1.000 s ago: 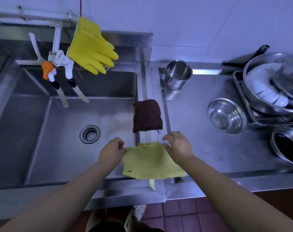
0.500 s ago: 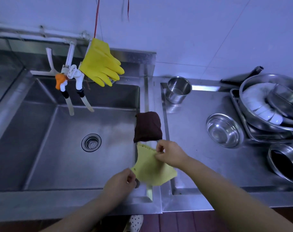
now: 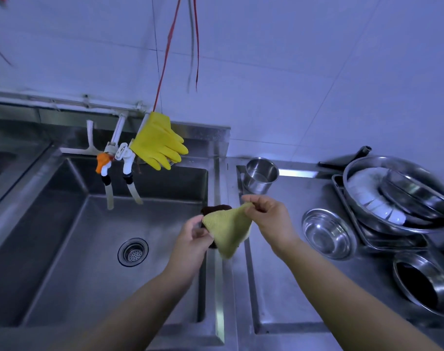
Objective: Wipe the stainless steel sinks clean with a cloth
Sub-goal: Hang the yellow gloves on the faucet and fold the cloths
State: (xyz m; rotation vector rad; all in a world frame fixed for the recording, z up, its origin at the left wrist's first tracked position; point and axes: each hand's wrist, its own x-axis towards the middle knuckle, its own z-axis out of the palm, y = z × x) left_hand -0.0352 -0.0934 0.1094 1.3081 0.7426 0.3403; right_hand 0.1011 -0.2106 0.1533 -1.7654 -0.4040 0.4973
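Both bare hands hold a yellow-green woven cloth [image 3: 228,229] in the air above the steel divider at the right rim of the deep stainless steel sink basin [image 3: 89,249]. The left hand [image 3: 194,239] pinches the cloth's corner at about nine o'clock, and the right hand [image 3: 269,216] pinches another corner at about one o'clock, so the cloth hangs between them in a rough triangle with its point toward six o'clock. Behind it a dark brown folded cloth [image 3: 216,208] lies on the divider, mostly hidden by the yellow-green one and the left fingers; only its far edge shows. A round perforated drain strainer [image 3: 133,252] sits in the basin floor at about eight o'clock from the hands. At eleven o'clock a pair of yellow rubber gloves [image 3: 159,143] hangs by a red cord over white plastic taps [image 3: 119,158]. On the steel draining counter [image 3: 279,287] stand a small steel cup [image 3: 261,176] at twelve o'clock and a shallow steel bowl [image 3: 327,234] at three o'clock. Further right, a large steel basin of stacked white dishes [image 3: 393,193] and another steel bowl with a dark inside [image 3: 423,285] are cut off by the frame edge. A second basin at far left is barely visible.
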